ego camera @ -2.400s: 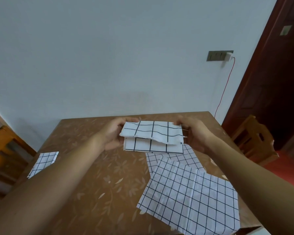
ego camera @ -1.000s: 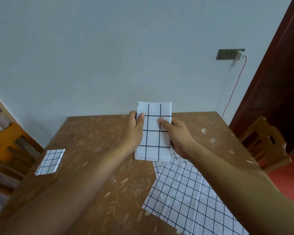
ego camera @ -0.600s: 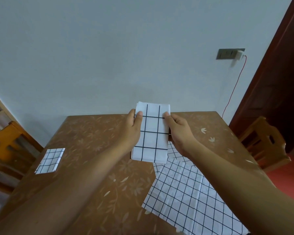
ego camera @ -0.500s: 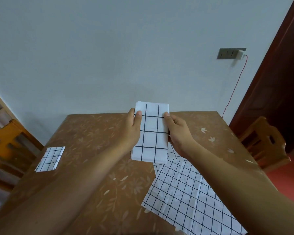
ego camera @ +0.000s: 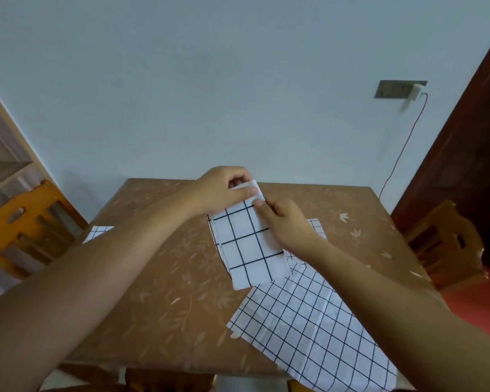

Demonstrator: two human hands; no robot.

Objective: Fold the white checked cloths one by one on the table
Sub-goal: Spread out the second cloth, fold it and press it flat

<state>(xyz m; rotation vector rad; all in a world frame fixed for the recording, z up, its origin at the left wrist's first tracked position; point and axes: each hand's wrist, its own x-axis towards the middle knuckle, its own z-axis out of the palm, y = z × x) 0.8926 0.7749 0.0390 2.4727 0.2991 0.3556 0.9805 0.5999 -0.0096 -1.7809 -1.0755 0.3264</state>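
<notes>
White checked folded cloth [ego camera: 249,244], a narrow strip, sits over the middle of the bench [ego camera: 159,278]; whether it touches the top, cannot tell. Left hand [ego camera: 221,189]: fingers curled, pinching the strip's far end, which bends over. Right hand [ego camera: 287,226]: fingers pinching its right edge. Unfolded cloth [ego camera: 309,329] overhangs the bench's near right corner. Small folded cloth [ego camera: 96,233] lies at the bench's left edge.
</notes>
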